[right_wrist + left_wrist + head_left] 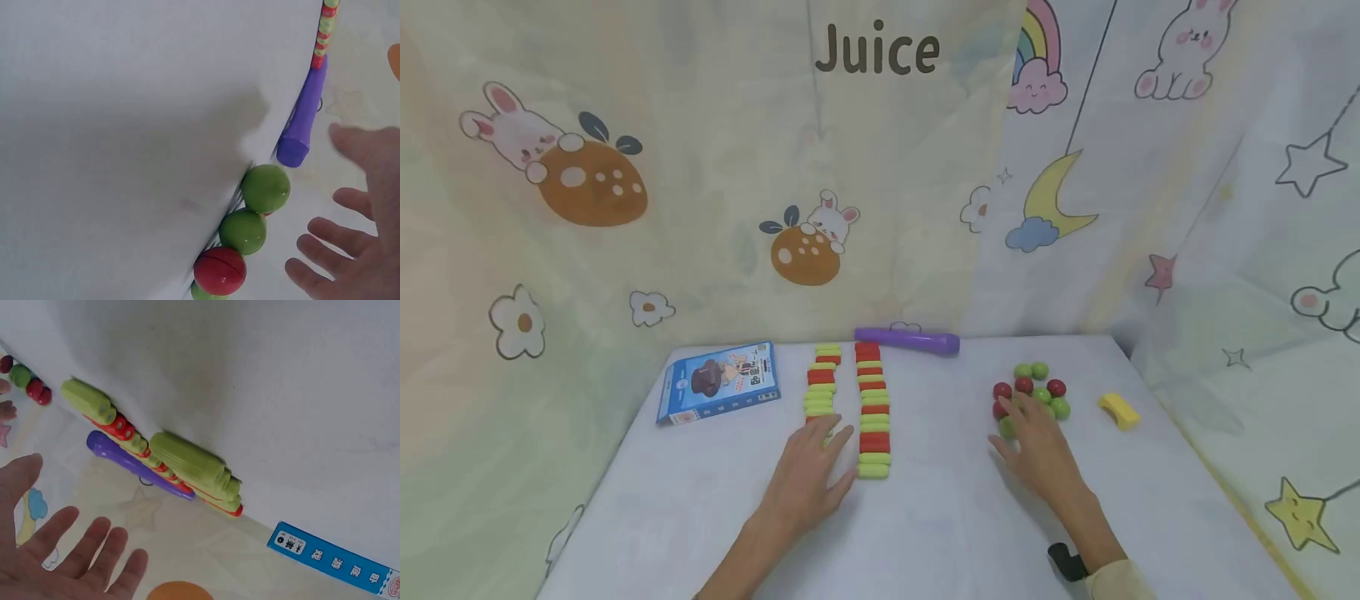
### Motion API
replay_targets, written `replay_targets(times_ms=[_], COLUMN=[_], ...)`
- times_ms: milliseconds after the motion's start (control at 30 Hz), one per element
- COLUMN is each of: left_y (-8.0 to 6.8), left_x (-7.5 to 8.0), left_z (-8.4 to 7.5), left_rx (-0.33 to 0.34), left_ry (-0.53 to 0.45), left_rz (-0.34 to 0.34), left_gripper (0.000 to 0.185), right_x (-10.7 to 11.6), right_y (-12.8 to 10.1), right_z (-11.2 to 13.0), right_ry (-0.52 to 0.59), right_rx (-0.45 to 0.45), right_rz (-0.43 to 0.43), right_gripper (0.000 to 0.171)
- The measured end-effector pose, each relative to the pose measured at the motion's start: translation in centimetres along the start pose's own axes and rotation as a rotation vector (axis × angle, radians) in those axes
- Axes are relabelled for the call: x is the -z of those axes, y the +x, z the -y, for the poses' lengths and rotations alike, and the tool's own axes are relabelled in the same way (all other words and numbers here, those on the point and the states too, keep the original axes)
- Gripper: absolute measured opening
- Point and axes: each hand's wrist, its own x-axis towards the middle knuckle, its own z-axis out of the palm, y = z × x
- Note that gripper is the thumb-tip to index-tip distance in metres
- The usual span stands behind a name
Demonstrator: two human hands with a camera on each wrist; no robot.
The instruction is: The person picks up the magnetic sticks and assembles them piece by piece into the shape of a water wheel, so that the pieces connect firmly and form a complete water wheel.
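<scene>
Two rows of small green and red barrel-shaped pieces lie on the white table, a left row (821,388) and a right row (874,422). My left hand (807,472) hovers over the near end of the left row, fingers spread, hiding part of it. In the left wrist view its palm (69,562) holds nothing. At the right, my right hand (1037,450) reaches over a cluster of red balls (1056,388) and green balls (1060,408), covering some of them. Its fingers (325,256) are loosely extended in the right wrist view, apart from the balls.
A purple toy microphone (910,341) lies along the back edge, close to the right row. The blue box (722,383) sits at the back left. Right of the balls is a yellow arch-shaped block (1120,411). A printed curtain (700,250) hangs behind the table.
</scene>
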Motion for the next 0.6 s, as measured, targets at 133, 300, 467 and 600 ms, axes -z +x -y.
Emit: replay_targets(times_ms=[133, 300, 467, 600], left_y=[-0.1, 0.0, 0.2, 0.7], left_x=[-0.5, -1.3, -2.2, -2.8], left_z=[-0.5, -0.9, -1.0, -1.0], left_rx=[-0.03, -0.035, -0.047, -0.048], left_ry=[-0.039, -0.063, -0.039, 0.021], left_rz=[0.013, 0.079, 0.113, 0.129], left_gripper=[0.05, 0.038, 0.032, 0.031], right_x=[0.3, -0.1, -0.3, -0.2], right_y=[0.4, 0.6, 0.7, 1.1], right_z=[-0.4, -1.2, -1.6, -1.4], right_ry=[0.011, 0.001, 0.015, 0.044], right_rx=[0.023, 0.029, -0.018, -0.015], right_rz=[-0.077, -0.063, 0.037, 0.082], right_gripper=[0.05, 0.036, 0.033, 0.033])
